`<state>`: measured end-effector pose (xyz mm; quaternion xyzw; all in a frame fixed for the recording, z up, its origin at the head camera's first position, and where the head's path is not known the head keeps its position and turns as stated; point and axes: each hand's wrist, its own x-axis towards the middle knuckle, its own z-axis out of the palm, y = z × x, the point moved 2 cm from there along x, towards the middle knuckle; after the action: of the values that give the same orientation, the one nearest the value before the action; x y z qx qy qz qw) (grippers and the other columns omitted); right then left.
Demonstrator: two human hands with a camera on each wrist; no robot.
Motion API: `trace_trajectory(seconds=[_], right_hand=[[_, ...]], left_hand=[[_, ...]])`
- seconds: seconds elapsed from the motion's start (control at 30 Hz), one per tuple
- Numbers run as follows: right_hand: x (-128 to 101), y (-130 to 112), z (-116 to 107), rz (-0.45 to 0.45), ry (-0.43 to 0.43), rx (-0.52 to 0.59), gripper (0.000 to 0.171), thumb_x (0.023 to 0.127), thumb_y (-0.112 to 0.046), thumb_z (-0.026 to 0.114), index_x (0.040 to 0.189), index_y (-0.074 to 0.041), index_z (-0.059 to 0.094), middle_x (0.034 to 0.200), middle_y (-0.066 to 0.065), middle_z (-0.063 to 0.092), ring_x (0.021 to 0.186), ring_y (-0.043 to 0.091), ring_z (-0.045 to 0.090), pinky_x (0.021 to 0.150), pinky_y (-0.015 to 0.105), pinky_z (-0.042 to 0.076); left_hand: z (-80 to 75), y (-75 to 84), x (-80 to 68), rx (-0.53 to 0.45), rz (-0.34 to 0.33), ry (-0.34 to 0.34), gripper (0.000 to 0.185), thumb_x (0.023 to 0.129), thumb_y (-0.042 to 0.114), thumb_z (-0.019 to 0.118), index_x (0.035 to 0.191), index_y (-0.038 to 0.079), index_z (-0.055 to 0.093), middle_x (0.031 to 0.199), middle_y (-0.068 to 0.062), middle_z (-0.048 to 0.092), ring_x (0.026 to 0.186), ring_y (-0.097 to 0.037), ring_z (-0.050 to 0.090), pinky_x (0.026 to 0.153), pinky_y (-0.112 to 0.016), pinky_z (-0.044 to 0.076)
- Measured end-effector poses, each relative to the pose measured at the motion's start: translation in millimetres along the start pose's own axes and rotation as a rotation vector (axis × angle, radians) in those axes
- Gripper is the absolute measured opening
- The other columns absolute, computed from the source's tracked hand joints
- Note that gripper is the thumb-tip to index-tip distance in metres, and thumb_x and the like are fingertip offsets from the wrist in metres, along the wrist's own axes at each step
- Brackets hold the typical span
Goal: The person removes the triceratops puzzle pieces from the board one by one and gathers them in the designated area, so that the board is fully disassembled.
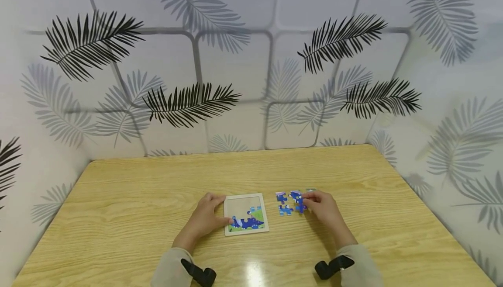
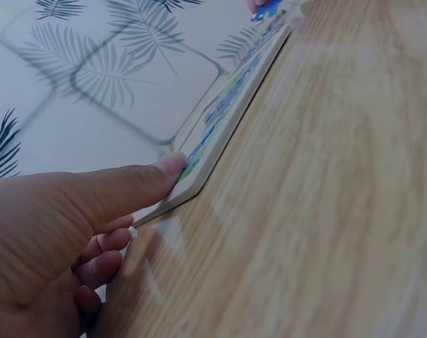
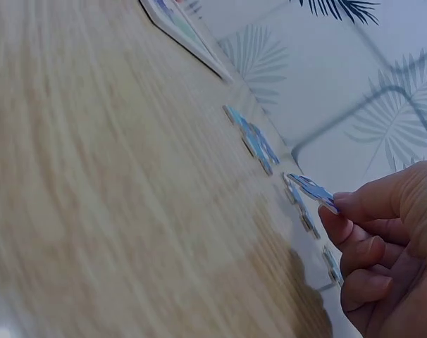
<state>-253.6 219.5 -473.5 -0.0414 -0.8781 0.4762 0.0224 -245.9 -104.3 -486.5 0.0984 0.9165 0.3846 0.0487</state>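
Note:
A white-framed puzzle tray lies flat on the wooden table, with a few blue and green pieces set in its lower part. My left hand holds the tray's left edge; the thumb lies on the tray's frame and the fingers curl beside it. To the right, my right hand pinches a blue puzzle piece by one end, tilted up off the table. Several loose blue pieces lie between that hand and the tray, and show as a row in the right wrist view.
Leaf-patterned walls close the table in at the back and on both sides. One more small piece lies just beyond my right hand. Bare wood stretches around the tray toward the table's far edge.

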Motion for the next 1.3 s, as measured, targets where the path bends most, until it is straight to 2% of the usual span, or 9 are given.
trace_trajectory(seconds=[0.37,0.5,0.67,0.87,1.07,1.3], right_hand=[[0,6,2,-0.036,0.010,-0.084,0.008,0.082,-0.005,0.063,0.087,0.000,0.066,0.079,0.006,0.062,0.069,0.013,0.049,0.058,0.023,0.040],[0,7,2,-0.021,0.021,-0.122,0.012,0.082,-0.008,0.063,0.092,-0.001,0.065,0.083,0.007,0.062,0.074,0.016,0.051,0.060,0.025,0.040],[-1,8,-1,-0.001,0.027,-0.112,0.020,0.084,-0.011,0.061,0.101,-0.001,0.063,0.086,0.008,0.058,0.081,0.020,0.050,0.063,0.027,0.040],[-1,10,-3,-0.021,0.036,-0.118,0.018,0.085,-0.013,0.060,0.098,-0.001,0.063,0.086,0.007,0.058,0.082,0.020,0.052,0.066,0.028,0.041],[-3,6,-3,-0.039,0.034,-0.093,0.017,0.086,-0.011,0.059,0.098,0.000,0.063,0.087,0.008,0.059,0.081,0.020,0.052,0.064,0.027,0.042],[-3,-9,11,-0.070,0.028,-0.074,0.016,0.085,-0.013,0.061,0.096,-0.002,0.065,0.084,0.006,0.058,0.077,0.016,0.050,0.065,0.026,0.042]], left_hand=[[0.1,0.7,-1.7,-0.015,-0.002,-0.002,0.073,0.068,0.033,0.077,0.130,0.006,0.048,0.104,-0.003,0.043,0.101,-0.022,0.039,0.091,-0.042,0.036],[0.0,1.1,-1.8,-0.012,-0.006,-0.002,0.073,0.068,0.033,0.077,0.130,0.006,0.048,0.105,-0.003,0.044,0.101,-0.022,0.039,0.091,-0.042,0.036],[-0.1,0.2,-1.1,-0.008,-0.012,-0.002,0.073,0.068,0.033,0.077,0.130,0.007,0.048,0.106,-0.003,0.044,0.103,-0.022,0.039,0.092,-0.042,0.036],[0.1,-0.1,-1.1,-0.012,-0.008,-0.001,0.073,0.068,0.032,0.077,0.130,0.006,0.048,0.104,-0.002,0.043,0.101,-0.022,0.039,0.091,-0.041,0.036],[0.9,-0.8,-1.3,-0.013,-0.006,0.001,0.073,0.068,0.032,0.077,0.130,0.007,0.048,0.106,-0.002,0.044,0.103,-0.022,0.039,0.092,-0.042,0.036],[0.6,-1.5,-0.2,-0.005,-0.004,0.002,0.073,0.068,0.034,0.077,0.130,0.007,0.048,0.107,-0.002,0.044,0.103,-0.022,0.039,0.092,-0.043,0.036]])
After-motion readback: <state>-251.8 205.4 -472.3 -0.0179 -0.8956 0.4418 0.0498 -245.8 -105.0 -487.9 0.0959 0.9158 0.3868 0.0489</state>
